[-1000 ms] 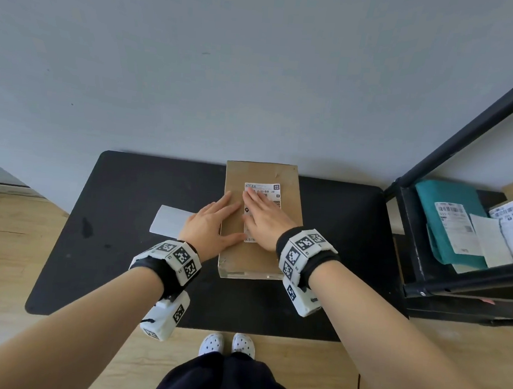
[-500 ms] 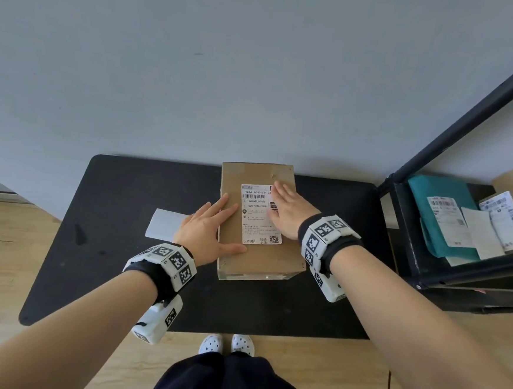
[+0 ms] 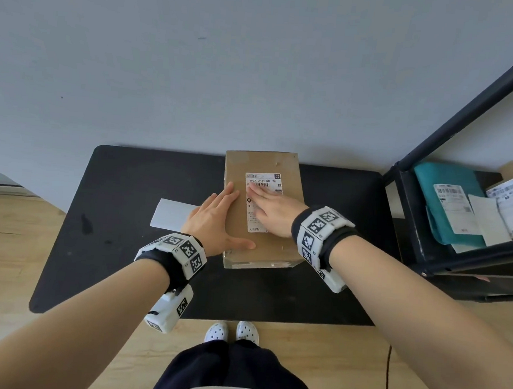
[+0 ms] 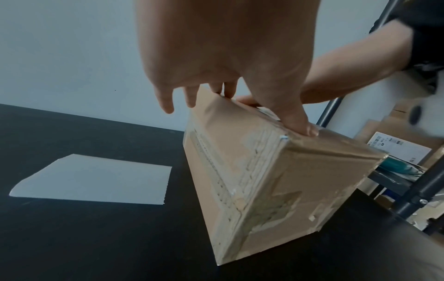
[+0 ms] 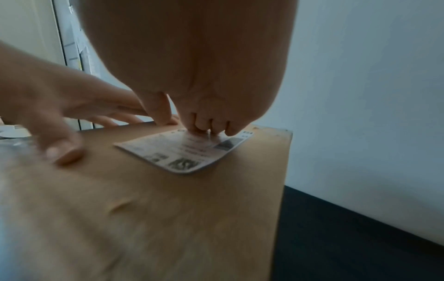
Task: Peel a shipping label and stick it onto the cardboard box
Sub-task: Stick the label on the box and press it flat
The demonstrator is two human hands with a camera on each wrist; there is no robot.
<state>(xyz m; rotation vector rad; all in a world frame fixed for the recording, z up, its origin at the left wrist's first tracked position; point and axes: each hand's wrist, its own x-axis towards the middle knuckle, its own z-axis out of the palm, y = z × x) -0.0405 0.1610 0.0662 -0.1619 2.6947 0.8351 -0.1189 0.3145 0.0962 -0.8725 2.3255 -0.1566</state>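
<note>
A brown cardboard box [image 3: 266,164] lies on the black table [image 3: 127,184], with a white shipping label [image 3: 262,179] stuck on its top face. My right hand [image 3: 271,209] lies flat on the label, straight fingers pressing near the barcode; the right wrist view shows the label [image 5: 190,152] under the fingertips [image 5: 204,127]. My left hand [image 3: 216,218] rests flat on the box's left edge, thumb [image 4: 298,121] on the near top. The box [image 4: 264,180] fills the left wrist view.
A blank white backing sheet [image 3: 170,215] lies on the table left of the box; the left wrist view also shows this sheet [image 4: 96,180]. A black metal shelf [image 3: 429,238] at right holds a teal parcel [image 3: 443,184] and labelled packages. A wall rises behind the table.
My right hand slid from the label to the box's right side, then back over the label's middle. The left hand stayed on the box's left edge.
</note>
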